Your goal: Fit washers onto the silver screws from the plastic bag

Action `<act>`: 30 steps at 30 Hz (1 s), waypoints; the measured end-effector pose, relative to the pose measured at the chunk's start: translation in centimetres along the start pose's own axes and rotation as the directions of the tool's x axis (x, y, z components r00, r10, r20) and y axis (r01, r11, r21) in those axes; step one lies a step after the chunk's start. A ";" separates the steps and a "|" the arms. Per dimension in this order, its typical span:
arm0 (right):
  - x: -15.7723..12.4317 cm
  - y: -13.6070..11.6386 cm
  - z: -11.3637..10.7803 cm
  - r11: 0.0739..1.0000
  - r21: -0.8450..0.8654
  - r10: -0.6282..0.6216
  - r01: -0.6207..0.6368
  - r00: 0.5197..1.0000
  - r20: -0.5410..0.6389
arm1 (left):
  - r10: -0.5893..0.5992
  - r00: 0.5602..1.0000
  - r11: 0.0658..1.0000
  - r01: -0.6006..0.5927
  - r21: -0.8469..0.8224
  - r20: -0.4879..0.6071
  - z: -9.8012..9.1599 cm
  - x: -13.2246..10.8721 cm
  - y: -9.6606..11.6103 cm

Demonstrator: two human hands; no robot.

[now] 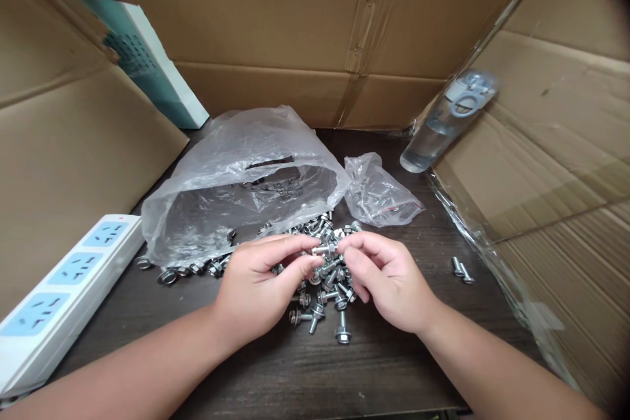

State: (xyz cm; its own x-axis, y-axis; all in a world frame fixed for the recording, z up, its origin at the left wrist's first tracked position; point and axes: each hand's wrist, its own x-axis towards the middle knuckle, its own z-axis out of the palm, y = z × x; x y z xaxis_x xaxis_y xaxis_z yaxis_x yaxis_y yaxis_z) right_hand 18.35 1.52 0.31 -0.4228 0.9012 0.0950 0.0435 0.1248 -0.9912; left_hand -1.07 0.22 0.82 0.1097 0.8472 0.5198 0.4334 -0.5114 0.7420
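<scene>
Bare forearms [147, 354] stretch in from the near side, ending in two hands that almost meet over the middle of the dark surface [394, 374]. From where I stand, the left hand [260, 282] pinches one end of a bolt [325, 250] between thumb and forefinger, and the right hand [388, 281] has its fingertips on the other end, just above a loose pile of bolts [332, 275].

How far along things are, I can only judge roughly: one bolt is being handled, while most lie heaped together, many with flanged pieces on them. A pair of bolts [457, 267] lies well apart on the right, perhaps already dealt with, though I couldn't swear to it. More metal pieces show at left, by a large plastic bag [256, 138]; a small plastic bag [386, 200] lies beyond the pile.

Dark marks on the large bag can't be read. No brand is legible on the power strip [73, 269] at left or the water bottle [438, 134] at far right.
</scene>
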 end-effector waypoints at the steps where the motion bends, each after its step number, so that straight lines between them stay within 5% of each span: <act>1: 0.0 -0.1 0.0 1.000 0.007 -0.007 0.007 1.000 -0.013 | -0.011 1.000 1.000 0.011 -0.007 -0.002 0.0 0.0 0.0; 11: -0.1 0.2 0.3 0.995 -0.016 -0.102 0.101 0.993 -0.065 | -0.081 0.997 0.996 0.081 -0.025 0.001 0.2 -0.1 -0.2; 30: 0.2 0.4 0.3 0.998 -0.050 -0.042 0.039 0.997 -0.070 | -0.146 0.989 0.989 0.146 -0.008 0.019 0.6 -0.3 -0.2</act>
State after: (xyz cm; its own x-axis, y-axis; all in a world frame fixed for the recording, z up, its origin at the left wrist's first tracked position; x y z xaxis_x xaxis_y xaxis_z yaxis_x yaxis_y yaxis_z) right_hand 18.00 1.61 -0.12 -0.3601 0.9219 0.1432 0.0718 0.1804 -0.9810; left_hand -0.64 0.16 0.25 0.0628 0.9152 0.3980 0.4373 -0.3837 0.8134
